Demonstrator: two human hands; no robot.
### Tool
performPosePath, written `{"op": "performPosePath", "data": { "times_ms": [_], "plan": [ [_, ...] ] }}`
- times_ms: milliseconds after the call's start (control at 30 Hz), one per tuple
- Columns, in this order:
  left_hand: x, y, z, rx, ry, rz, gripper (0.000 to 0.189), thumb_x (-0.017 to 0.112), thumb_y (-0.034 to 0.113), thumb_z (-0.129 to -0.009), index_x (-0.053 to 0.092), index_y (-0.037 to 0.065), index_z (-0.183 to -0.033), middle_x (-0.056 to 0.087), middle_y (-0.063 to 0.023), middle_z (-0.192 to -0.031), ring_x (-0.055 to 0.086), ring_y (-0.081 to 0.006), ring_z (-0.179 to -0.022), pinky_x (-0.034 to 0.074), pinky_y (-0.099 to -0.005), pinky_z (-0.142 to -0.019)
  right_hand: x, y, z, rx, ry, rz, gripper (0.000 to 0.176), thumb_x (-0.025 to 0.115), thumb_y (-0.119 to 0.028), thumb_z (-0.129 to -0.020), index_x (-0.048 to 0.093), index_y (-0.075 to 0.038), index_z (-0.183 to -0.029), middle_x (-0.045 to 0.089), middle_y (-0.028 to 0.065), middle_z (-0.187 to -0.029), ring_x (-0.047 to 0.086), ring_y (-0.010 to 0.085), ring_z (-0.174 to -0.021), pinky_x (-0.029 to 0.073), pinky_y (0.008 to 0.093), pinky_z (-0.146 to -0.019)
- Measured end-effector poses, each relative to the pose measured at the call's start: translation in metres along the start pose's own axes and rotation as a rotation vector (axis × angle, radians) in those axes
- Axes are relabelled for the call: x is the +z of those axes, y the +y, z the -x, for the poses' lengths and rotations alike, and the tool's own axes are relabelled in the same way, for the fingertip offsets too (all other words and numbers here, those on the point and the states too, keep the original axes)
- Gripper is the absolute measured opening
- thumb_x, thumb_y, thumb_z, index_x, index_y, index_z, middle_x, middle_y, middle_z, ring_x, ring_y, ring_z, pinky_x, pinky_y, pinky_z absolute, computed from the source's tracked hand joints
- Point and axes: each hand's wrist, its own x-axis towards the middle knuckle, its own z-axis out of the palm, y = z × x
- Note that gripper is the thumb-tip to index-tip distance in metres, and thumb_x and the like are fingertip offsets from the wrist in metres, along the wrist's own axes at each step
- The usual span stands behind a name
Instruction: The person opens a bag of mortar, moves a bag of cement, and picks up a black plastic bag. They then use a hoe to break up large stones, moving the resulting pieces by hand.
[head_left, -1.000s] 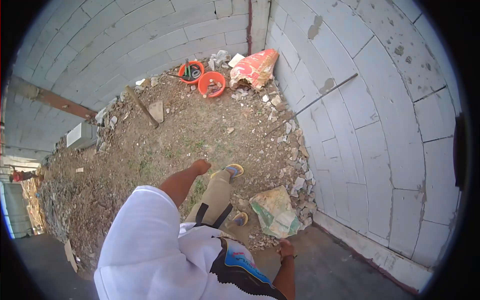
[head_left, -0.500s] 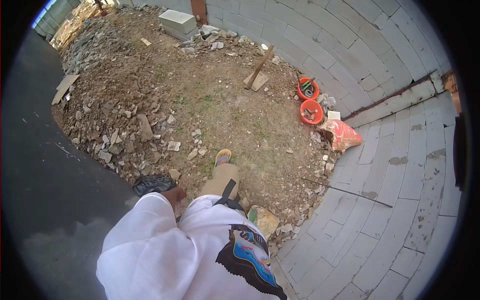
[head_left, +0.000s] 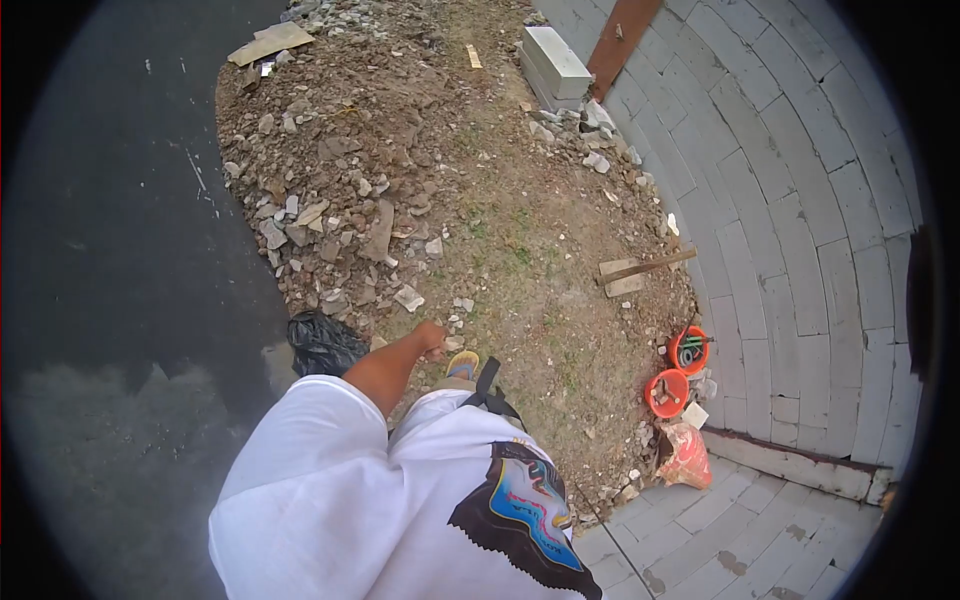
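Head view, looking steeply down over your white T-shirt (head_left: 330, 500) at a patch of bare dirt (head_left: 530, 260), with dark pavement (head_left: 120, 220) along its left edge and a pale block wall (head_left: 800, 200) along its right.

Your left hand (head_left: 432, 338) reaches forward from the sleeve, low over the near edge of the dirt. Its fingers are curled in loosely. Nothing shows in its grip, though something small inside could not be made out. Your right hand is out of the picture, so its state cannot be told.

Just left of that hand, at the dirt's near left corner where it meets the pavement, lies a crumpled black plastic bag (head_left: 322, 343), apart from the hand. Just right of the hand is your foot in a yellow sandal (head_left: 462, 365). A rubble heap (head_left: 330, 220) of stones runs up the left edge beyond the bag.

Along the right edge by the wall:
- A wooden-handled tool (head_left: 640, 270) lies flat.
- Nearer you sit two orange buckets (head_left: 690, 349) with bits inside, side by side.
- At the near right corner is a slumped red sack (head_left: 685, 455).
- Grey blocks (head_left: 555, 62) are stacked at the far edge.

As far as the picture shows, nothing is picked up. The bag, tool and buckets all lie untouched.
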Motion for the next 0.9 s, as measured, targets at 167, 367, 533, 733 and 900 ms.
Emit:
{"op": "performPosePath", "data": {
  "times_ms": [167,367,533,733,900],
  "plan": [
    [-0.033,0.0,-0.161,0.789,0.132,-0.789,0.046,0.076,0.03,-0.072,0.067,0.008,-0.111,0.073,-0.0154,-0.09,0.071,-0.033,-0.082,0.057,-0.0424,-0.074,-0.136,-0.182,-0.063,0.088,-0.042,-0.245,0.085,0.041,-0.065,-0.091,0.051,0.007,-0.136,0.052,0.0368,-0.131,0.047,0.0448,-0.131,0.034,0.0481,-0.111],
    [-0.019,-0.023,-0.166,0.487,0.178,-0.517,0.047,0.074,0.04,-0.075,0.065,0.012,-0.112,0.073,-0.0035,-0.096,0.07,-0.026,-0.079,0.053,-0.0392,-0.071,-0.312,-0.206,-0.173,-0.214,0.427,-0.244,0.032,0.061,-0.034,-0.085,0.071,-0.009,-0.102,0.073,0.0182,-0.09,0.071,0.0326,-0.089,0.054,0.0434,-0.079],
    [0.087,-0.049,-0.062,-0.102,0.377,0.428,0.029,0.059,0.027,-0.088,0.064,0.005,-0.106,0.07,-0.0125,-0.09,0.066,-0.0237,-0.066,0.05,-0.0392,-0.054,-0.535,-0.303,-0.256,-0.314,0.636,0.039,0.03,0.071,-0.033,-0.078,0.071,-0.014,-0.102,0.071,0.0217,-0.098,0.068,0.0405,-0.093,0.053,0.0487,-0.084],
    [0.325,-0.128,0.1,-0.327,0.275,0.162,0.04,0.067,0.026,-0.085,0.067,0.001,-0.117,0.072,-0.0135,-0.104,0.069,-0.0244,-0.073,0.055,-0.0401,-0.063,-0.728,-0.378,-0.42,-0.43,0.557,0.526,0.06,0.079,-0.034,-0.074,0.062,-0.011,-0.126,0.067,0.0203,-0.117,0.066,0.0365,-0.107,0.053,0.0456,-0.09],
    [0.447,-0.034,0.17,-0.579,0.292,0.34,0.041,0.068,0.026,-0.085,0.067,0.002,-0.118,0.072,-0.0135,-0.104,0.07,-0.0244,-0.074,0.056,-0.0398,-0.064,-0.799,-0.422,-0.496,-0.605,0.641,0.884,0.07,0.08,-0.037,-0.074,0.055,-0.009,-0.134,0.063,0.0212,-0.125,0.063,0.0341,-0.115,0.052,0.0426,-0.096]
  ]
}}
